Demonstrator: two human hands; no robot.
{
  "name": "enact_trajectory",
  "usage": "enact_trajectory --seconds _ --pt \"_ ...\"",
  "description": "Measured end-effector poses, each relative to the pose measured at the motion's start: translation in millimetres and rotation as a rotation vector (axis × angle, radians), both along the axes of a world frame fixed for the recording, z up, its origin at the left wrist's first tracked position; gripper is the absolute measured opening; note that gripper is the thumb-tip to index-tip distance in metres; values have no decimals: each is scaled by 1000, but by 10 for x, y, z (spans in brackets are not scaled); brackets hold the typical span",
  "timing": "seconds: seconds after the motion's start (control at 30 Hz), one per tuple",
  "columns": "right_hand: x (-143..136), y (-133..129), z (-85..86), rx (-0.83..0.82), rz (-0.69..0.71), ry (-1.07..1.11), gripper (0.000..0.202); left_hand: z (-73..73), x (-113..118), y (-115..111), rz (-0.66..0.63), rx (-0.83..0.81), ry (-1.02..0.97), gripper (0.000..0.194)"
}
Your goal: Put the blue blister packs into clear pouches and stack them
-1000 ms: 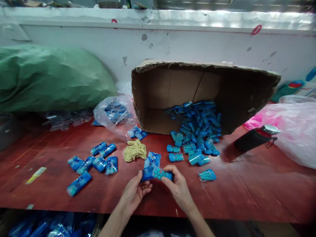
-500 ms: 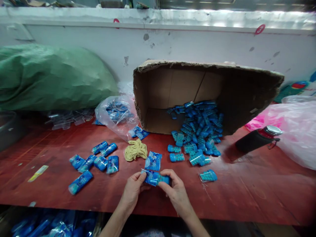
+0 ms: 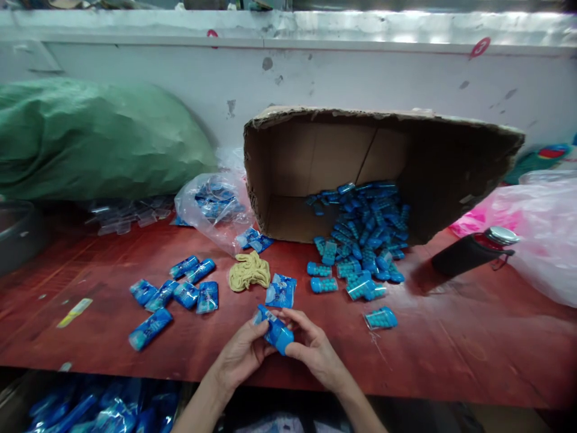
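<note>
Between my two hands is a small blue bottle in a printed blue sleeve (image 3: 276, 331), tilted with its cap end toward the lower right. My left hand (image 3: 246, 352) grips its left side, and my right hand (image 3: 318, 352) holds the cap end with thumb and fingers. Just beyond them lies a flat blue printed packet (image 3: 281, 291), beside a crumpled yellow cloth (image 3: 249, 271). Several wrapped blue bottles (image 3: 186, 294) lie to the left. One unwrapped bottle of turquoise pieces (image 3: 381, 318) sits to the right, nearer than the pile of similar bottles (image 3: 372, 225).
A cardboard box (image 3: 288, 156) on its side holds much of the pile. Around it are a black flask (image 3: 471, 251), a pink-white plastic bag (image 3: 541, 222), a clear bag of packets (image 3: 216, 207), a green sack (image 3: 99, 141) and a yellow-handled blade (image 3: 74, 313).
The held bottle has turned from nearly level to a slant, and the printed sleeve now covers more of it. My left hand has wrapped further around it from below.
</note>
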State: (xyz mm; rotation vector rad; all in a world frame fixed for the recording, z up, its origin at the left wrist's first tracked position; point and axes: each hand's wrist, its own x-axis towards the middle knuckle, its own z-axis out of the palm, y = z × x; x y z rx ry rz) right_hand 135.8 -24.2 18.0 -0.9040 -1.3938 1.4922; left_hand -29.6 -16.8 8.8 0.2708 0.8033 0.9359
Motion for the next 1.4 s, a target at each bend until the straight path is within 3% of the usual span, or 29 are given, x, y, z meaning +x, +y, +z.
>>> enact_trajectory --seconds 0.1,0.2,0.37,0.83,1.13,1.27,1.4 --pt "29 52 -7 -27 -11 -21 60 27 0 1 -79 28 -53 21" --pt "52 83 1 -99 97 48 65 49 18 5 -138 28 -78 22" --pt "43 109 -42 -206 195 214 61 44 79 -2 -88 52 -96 23" --pt "-71 68 -158 -213 69 223 53 55 291 -93 145 -110 122 19" --pt "-81 46 -264 -279 38 201 50 60 271 -212 96 -50 3 16" --pt "-79 51 -229 -246 78 189 50 101 150 -143 254 -100 72 11" --pt "-52 170 -110 -43 -16 -152 33 321 -354 33 593 -43 109 28"
